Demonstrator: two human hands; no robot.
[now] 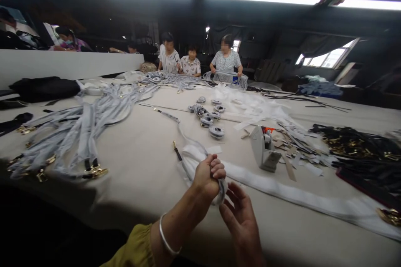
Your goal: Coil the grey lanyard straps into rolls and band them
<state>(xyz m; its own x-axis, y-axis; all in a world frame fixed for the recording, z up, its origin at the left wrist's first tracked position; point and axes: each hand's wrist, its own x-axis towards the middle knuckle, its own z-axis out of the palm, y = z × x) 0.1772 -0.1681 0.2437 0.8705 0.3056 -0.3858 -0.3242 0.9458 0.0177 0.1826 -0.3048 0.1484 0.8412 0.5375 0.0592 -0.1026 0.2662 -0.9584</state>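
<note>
My left hand (209,175), with a silver bangle on the wrist, is closed in a fist around a plastic-wrapped grey strap (188,135). Part of the strap is looped into a coil (222,192) below the fist. From the fist the strap's free lengths run away over the table, ending in gold clasps (174,146) with black tips. My right hand (239,212) is at the coil's right side, fingers curved and apart, the thumb at its lower edge. Beneath the strap lies a long white band (282,192).
Finished-looking coils (216,132) sit mid-table. A tape dispenser (265,150) stands right of them near paper scraps. Wrapped straps (84,133) with gold clasps are heaped left; black straps (360,142) lie right. Several people, including one in a patterned shirt (225,61), are across the table.
</note>
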